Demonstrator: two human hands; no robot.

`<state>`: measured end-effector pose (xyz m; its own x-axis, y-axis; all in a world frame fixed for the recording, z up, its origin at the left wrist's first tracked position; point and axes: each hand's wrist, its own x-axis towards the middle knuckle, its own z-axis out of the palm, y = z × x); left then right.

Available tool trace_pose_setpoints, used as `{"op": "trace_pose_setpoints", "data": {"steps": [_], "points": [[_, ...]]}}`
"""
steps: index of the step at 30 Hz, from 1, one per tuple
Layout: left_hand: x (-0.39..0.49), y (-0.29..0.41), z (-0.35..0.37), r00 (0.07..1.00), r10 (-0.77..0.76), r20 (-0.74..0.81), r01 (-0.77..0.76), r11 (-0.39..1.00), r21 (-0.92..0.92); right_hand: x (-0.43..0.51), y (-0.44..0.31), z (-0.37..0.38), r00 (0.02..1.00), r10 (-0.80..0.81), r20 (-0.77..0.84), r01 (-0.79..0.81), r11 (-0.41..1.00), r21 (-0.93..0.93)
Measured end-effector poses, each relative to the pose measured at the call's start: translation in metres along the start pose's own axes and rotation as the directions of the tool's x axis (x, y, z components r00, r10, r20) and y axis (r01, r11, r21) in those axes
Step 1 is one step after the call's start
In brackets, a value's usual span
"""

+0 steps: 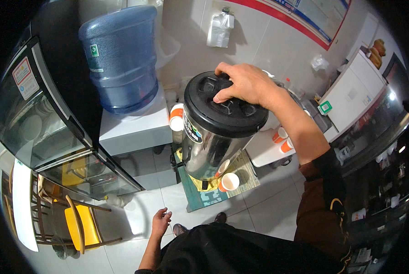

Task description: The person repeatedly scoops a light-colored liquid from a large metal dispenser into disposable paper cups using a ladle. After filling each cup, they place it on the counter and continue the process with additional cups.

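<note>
My right hand [247, 84] grips the recessed top of a round black lid [204, 106], thumb and fingers in its hollows. The lid sits on a tall stainless steel insulated drink barrel [204, 154] that bears a printed sticker. A black tap [174, 162] sticks out from the barrel's left side. Beneath the barrel are a yellow cloth [209, 186] and a low wooden stand [194, 197] with a worn green top. One orange and white paper cup [230, 181] stands at the barrel's foot. My left hand [161, 221] hangs above the floor, holding nothing, with fingers loosely bent.
Left of the barrel, a blue water bottle [122, 61] tops a white dispenser [136, 137], next to a glass-door fridge [50, 116]. Stacked paper cups [176, 118] lean between dispenser and barrel. More cups [280, 135] stand on a white table [262, 150]. A yellow-seated chair [83, 226] is lower left.
</note>
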<state>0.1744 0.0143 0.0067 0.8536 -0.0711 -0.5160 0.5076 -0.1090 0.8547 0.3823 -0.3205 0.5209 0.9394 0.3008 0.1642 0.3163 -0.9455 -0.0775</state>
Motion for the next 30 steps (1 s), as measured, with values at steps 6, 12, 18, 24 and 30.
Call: {"op": "trace_pose_setpoints", "data": {"steps": [6, 12, 18, 24, 30], "points": [[-0.001, -0.004, 0.000, 1.000, -0.005, 0.000, 0.005, 1.000, 0.000, 0.001, -0.013, 0.010, 0.994, 0.067, -0.082, -0.081, 0.981, -0.176], [-0.002, -0.003, 0.000, 1.000, -0.001, 0.015, 0.001, 1.000, 0.008, 0.006, -0.016, 0.011, 0.991, 0.103, -0.080, -0.119, 0.966, -0.230], [-0.004, -0.001, 0.000, 1.000, 0.011, 0.012, -0.012, 0.999, 0.044, 0.007, -0.016, 0.010, 0.990, 0.098, -0.099, -0.120, 0.962, -0.244], [-0.005, -0.004, -0.002, 1.000, 0.015, -0.005, -0.015, 0.999, 0.043, 0.010, -0.016, 0.011, 0.983, 0.152, -0.102, -0.172, 0.956, -0.237], [-0.004, -0.002, 0.001, 1.000, 0.026, -0.008, -0.026, 0.999, 0.043, 0.006, -0.014, 0.011, 0.986, 0.127, -0.105, -0.146, 0.969, -0.199]]}}
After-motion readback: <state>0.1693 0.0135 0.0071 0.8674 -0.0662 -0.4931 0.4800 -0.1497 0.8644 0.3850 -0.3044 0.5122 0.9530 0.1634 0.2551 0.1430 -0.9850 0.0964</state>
